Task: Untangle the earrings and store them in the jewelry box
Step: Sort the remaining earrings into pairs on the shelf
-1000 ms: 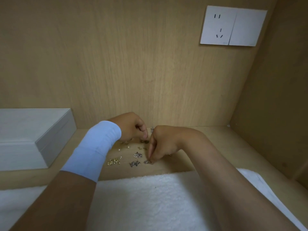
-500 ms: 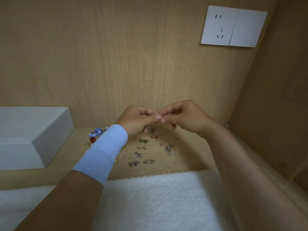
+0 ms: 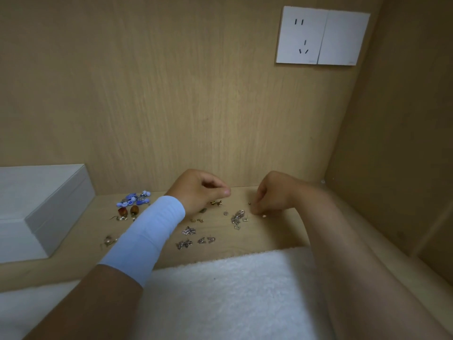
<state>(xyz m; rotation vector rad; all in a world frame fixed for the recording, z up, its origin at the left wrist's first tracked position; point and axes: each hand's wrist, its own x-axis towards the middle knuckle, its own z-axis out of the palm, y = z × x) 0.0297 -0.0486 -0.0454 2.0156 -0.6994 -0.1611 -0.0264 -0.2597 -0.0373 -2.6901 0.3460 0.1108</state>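
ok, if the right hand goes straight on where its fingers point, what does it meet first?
Probably the wooden shelf: the right hand has its fingers curled downward, close by the small white bead. Depth is unclear.

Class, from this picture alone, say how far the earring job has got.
Done: several earrings lie apart on the shelf, like the amber pair. In hand: left hand and right hand work among the pieces; what they hold is unclear. Left: the blue cluster and silver clump look bunched, and the jewelry box is shut, so nothing looks stored.
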